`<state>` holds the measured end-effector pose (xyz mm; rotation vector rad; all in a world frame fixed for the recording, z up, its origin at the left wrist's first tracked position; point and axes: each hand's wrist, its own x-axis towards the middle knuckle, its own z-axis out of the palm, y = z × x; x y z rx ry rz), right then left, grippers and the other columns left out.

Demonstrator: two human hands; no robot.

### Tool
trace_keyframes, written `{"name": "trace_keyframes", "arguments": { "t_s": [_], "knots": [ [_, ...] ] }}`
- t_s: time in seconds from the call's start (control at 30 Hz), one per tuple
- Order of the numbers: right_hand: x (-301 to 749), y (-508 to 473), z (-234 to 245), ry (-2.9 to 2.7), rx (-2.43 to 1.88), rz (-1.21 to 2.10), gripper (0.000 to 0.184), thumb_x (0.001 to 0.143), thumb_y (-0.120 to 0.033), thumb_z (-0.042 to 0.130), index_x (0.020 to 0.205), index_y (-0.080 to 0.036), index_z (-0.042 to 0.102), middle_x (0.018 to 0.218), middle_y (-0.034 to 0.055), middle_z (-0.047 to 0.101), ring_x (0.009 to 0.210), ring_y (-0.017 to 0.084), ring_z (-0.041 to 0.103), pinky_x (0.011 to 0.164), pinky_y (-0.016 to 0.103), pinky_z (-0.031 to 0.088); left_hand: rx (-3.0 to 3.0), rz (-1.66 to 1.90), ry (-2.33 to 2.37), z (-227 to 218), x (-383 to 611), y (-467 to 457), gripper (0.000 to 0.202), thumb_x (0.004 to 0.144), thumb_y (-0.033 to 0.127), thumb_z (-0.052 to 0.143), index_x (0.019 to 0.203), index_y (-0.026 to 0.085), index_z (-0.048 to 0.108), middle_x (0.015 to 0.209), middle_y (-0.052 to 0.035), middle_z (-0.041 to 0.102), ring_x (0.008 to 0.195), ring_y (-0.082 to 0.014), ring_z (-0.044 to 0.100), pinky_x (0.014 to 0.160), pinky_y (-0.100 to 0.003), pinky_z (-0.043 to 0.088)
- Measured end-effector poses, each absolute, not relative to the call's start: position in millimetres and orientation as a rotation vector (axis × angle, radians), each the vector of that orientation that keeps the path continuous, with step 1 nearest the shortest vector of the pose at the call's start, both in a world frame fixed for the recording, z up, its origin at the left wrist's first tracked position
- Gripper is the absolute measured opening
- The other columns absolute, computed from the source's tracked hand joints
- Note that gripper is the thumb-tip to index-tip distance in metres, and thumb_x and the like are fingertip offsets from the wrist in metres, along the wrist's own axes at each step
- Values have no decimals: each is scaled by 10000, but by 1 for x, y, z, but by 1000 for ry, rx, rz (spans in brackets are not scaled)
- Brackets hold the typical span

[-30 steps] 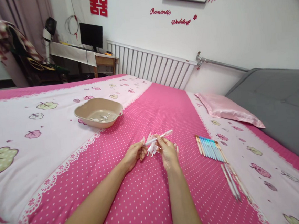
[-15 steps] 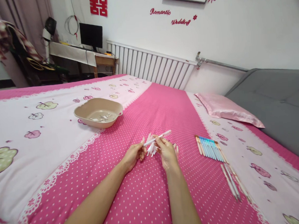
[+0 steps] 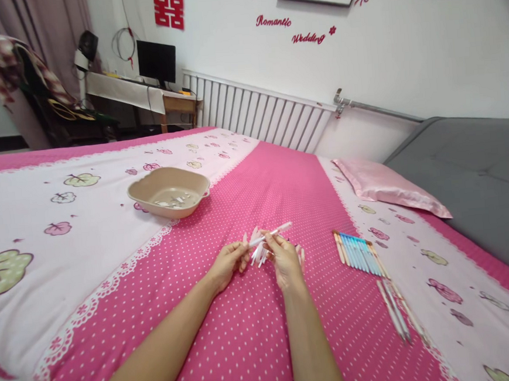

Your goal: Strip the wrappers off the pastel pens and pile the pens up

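A slim whitish pen [image 3: 283, 228] is held slantwise over the bed between my two hands. My left hand [image 3: 229, 264] pinches its lower left end. Closer to the middle of the pen, the fingers of my right hand [image 3: 285, 259] are closed around it, and its upper right end sticks out past them. Beneath and behind the hands lies a loose pile of white and pale pink pens [image 3: 258, 255], partly hidden by my fingers.
On the pink dotted bedspread [image 3: 257, 331], a tan basin [image 3: 167, 206] with small pieces inside stands at left. A row of blue and orange pens [image 3: 359, 253] lies at right, with several pale pens [image 3: 394, 311] below. Farther off is a pink pillow [image 3: 386, 189].
My left fingertips have shifted slightly right along the pen, covering more of its lower end. My right hand keeps its grip, and the rest looks the same.
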<state>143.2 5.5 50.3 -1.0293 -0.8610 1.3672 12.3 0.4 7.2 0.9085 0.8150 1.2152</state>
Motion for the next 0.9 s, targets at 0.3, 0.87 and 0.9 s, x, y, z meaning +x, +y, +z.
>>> {"name": "trace_keyframes", "arguments": {
  "t_s": [0.3, 0.87, 0.9],
  "knots": [
    [144, 6, 48, -858, -1041, 1350, 343, 572, -400, 725, 826, -172, 695, 745, -3, 621, 592, 69, 487, 497, 172, 340, 884, 1188, 823, 5, 13, 2, 453, 715, 567, 548, 697, 114, 560, 540, 6, 555, 351, -45, 423, 357, -175, 295],
    [151, 8, 52, -647, -998, 1267, 328, 574, -376, 737, 822, -171, 670, 771, 2, 659, 570, 53, 560, 452, 131, 403, 847, 1223, 871, 7, 13, 3, 422, 696, 541, 582, 649, 126, 525, 474, 35, 506, 346, -44, 416, 355, -170, 296],
    [152, 8, 53, -609, -975, 1277, 325, 588, -370, 730, 840, -176, 662, 788, 4, 666, 573, 54, 575, 452, 129, 411, 848, 1221, 873, 6, 13, 3, 425, 695, 545, 580, 649, 127, 526, 473, 36, 505, 345, -44, 414, 354, -171, 297]
  ]
}}
